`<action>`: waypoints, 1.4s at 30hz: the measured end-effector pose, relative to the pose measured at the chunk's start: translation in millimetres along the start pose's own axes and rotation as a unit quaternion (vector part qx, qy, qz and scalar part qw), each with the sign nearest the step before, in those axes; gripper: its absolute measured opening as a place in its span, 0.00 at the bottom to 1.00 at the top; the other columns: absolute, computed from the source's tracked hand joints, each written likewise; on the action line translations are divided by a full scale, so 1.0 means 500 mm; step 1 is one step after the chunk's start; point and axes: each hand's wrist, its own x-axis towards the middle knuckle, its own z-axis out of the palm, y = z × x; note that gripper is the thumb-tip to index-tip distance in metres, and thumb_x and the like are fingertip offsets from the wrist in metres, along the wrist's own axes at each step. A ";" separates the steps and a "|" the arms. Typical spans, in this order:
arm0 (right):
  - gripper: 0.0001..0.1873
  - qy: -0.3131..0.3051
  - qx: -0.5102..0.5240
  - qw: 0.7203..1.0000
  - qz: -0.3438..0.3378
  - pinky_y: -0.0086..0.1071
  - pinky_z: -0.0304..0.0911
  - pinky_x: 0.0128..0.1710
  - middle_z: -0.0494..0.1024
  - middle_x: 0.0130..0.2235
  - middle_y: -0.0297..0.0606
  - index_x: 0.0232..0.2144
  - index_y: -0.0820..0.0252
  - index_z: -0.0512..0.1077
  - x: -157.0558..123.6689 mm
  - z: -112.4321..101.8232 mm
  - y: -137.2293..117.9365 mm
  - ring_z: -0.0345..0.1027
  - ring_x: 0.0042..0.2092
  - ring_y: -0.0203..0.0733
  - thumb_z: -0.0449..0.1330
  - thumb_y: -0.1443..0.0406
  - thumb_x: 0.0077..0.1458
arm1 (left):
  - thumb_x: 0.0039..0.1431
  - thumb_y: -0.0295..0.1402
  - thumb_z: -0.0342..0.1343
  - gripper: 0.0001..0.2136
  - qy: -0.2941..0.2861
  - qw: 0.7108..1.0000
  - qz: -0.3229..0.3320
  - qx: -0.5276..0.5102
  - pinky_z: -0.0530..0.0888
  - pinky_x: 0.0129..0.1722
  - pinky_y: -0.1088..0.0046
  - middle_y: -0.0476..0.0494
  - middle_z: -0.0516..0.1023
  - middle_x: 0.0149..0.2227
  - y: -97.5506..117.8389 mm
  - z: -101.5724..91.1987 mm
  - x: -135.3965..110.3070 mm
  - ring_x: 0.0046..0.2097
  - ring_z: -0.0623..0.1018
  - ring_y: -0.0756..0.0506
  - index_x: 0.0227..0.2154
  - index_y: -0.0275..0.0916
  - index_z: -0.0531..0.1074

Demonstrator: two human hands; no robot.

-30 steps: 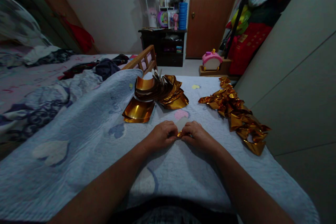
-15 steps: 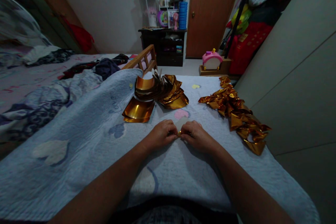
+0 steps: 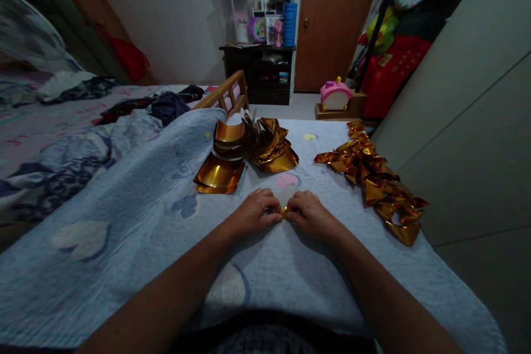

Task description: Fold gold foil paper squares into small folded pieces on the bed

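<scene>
Both my left hand (image 3: 259,211) and my right hand (image 3: 309,213) are closed on one sheet of gold foil paper (image 3: 287,193), low over the bed cover. Its pale back shows beyond my fingers, and a small rolled or folded gold edge shows between my fingertips. My fingers hide the rest of the sheet. Past my hands lies a fanned stack of gold foil sheets (image 3: 232,135), with a smaller flat pile (image 3: 219,172) in front of it. To the right is a heap of folded gold foil pieces (image 3: 373,177).
A light blue quilted cover (image 3: 136,265) with heart shapes lies under everything. A wooden rail (image 3: 224,91) rises behind the foil stack. A pale cabinet wall (image 3: 477,121) borders the right side. Crumpled clothes (image 3: 166,106) lie to the left, and a pink toy (image 3: 335,94) stands beyond the bed.
My fingertips have shifted slightly at the gold edge, and a little more of it shows between them. The foil piles stay where they were.
</scene>
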 end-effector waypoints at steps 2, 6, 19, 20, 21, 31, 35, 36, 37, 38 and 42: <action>0.07 0.000 -0.001 1.000 0.002 0.35 0.50 0.42 0.76 0.37 0.39 0.30 0.60 0.76 -0.001 -0.002 -0.003 0.63 0.41 0.42 0.61 0.69 0.61 | 0.59 0.32 0.63 0.04 -0.011 1.000 -0.007 0.001 0.67 0.46 0.67 0.46 0.75 0.36 0.000 0.001 0.002 0.44 0.73 0.43 0.30 0.38 0.77; 0.03 0.001 0.007 1.000 0.013 0.35 0.50 0.42 0.77 0.37 0.39 0.32 0.61 0.76 -0.003 -0.006 -0.009 0.64 0.41 0.42 0.62 0.69 0.58 | 0.58 0.31 0.62 0.03 -0.014 1.000 -0.015 -0.005 0.67 0.45 0.68 0.46 0.75 0.35 0.000 0.002 0.003 0.44 0.73 0.43 0.30 0.38 0.77; 0.05 -0.010 0.041 0.999 0.011 0.35 0.50 0.44 0.76 0.37 0.37 0.31 0.60 0.76 -0.002 -0.003 0.003 0.62 0.42 0.42 0.62 0.69 0.59 | 0.55 0.29 0.65 0.02 -0.009 1.000 -0.014 -0.020 0.65 0.45 0.67 0.47 0.75 0.34 -0.004 0.004 0.001 0.44 0.73 0.43 0.30 0.38 0.77; 0.05 -0.012 0.046 0.999 0.007 0.35 0.51 0.44 0.76 0.37 0.38 0.31 0.60 0.76 -0.003 -0.004 0.004 0.63 0.43 0.42 0.61 0.69 0.60 | 0.56 0.29 0.64 0.02 -0.002 1.000 -0.012 -0.025 0.65 0.44 0.68 0.47 0.75 0.34 -0.005 0.004 0.001 0.43 0.73 0.43 0.29 0.38 0.77; 0.06 -0.013 0.052 0.999 0.003 0.35 0.51 0.45 0.77 0.37 0.38 0.31 0.59 0.76 -0.003 -0.005 0.006 0.63 0.43 0.42 0.61 0.69 0.60 | 0.56 0.29 0.64 0.02 0.005 1.000 -0.008 -0.029 0.65 0.44 0.68 0.47 0.75 0.33 -0.005 0.005 0.001 0.43 0.73 0.44 0.29 0.38 0.77; 0.03 -0.002 0.064 0.998 -0.018 0.35 0.53 0.44 0.75 0.33 0.36 0.30 0.59 0.77 -0.006 -0.006 0.010 0.64 0.40 0.41 0.63 0.70 0.56 | 0.58 0.28 0.62 0.02 0.016 0.998 0.046 -0.039 0.66 0.43 0.69 0.47 0.75 0.32 -0.004 0.014 0.004 0.40 0.73 0.45 0.31 0.39 0.78; 0.04 -0.002 0.074 0.997 -0.030 0.36 0.54 0.45 0.76 0.35 0.36 0.32 0.58 0.78 -0.005 -0.003 0.016 0.65 0.42 0.42 0.63 0.70 0.56 | 0.58 0.28 0.63 0.01 0.027 0.998 0.043 -0.030 0.66 0.42 0.69 0.47 0.75 0.32 -0.006 0.018 0.003 0.40 0.73 0.45 0.30 0.38 0.78; 0.04 0.000 0.076 0.997 -0.029 0.36 0.54 0.45 0.76 0.35 0.36 0.32 0.58 0.79 -0.005 -0.002 0.018 0.65 0.42 0.43 0.64 0.70 0.56 | 0.58 0.27 0.63 0.01 0.028 0.998 0.045 -0.029 0.66 0.42 0.69 0.47 0.75 0.31 -0.006 0.019 0.003 0.39 0.73 0.46 0.30 0.38 0.78; 0.05 0.001 0.077 0.997 -0.027 0.36 0.54 0.46 0.77 0.36 0.36 0.32 0.57 0.79 -0.005 -0.001 0.020 0.65 0.43 0.43 0.64 0.71 0.56 | 0.57 0.27 0.62 0.01 0.028 0.998 0.047 -0.029 0.66 0.42 0.69 0.47 0.75 0.31 -0.006 0.019 0.003 0.39 0.73 0.46 0.31 0.37 0.78; 0.05 0.002 0.079 0.997 -0.025 0.36 0.54 0.46 0.77 0.36 0.36 0.32 0.57 0.79 -0.005 0.000 0.021 0.65 0.43 0.43 0.64 0.71 0.55 | 0.57 0.26 0.62 0.01 0.027 0.998 0.050 -0.030 0.66 0.42 0.69 0.47 0.75 0.31 -0.005 0.019 0.002 0.38 0.73 0.46 0.31 0.37 0.78; 0.05 0.002 0.078 0.997 -0.013 0.36 0.54 0.45 0.77 0.36 0.36 0.31 0.57 0.79 -0.004 0.002 0.021 0.65 0.43 0.43 0.64 0.71 0.55 | 0.57 0.28 0.62 0.00 0.026 0.997 0.059 -0.033 0.67 0.41 0.70 0.47 0.75 0.31 0.001 0.018 0.003 0.38 0.73 0.46 0.31 0.37 0.77</action>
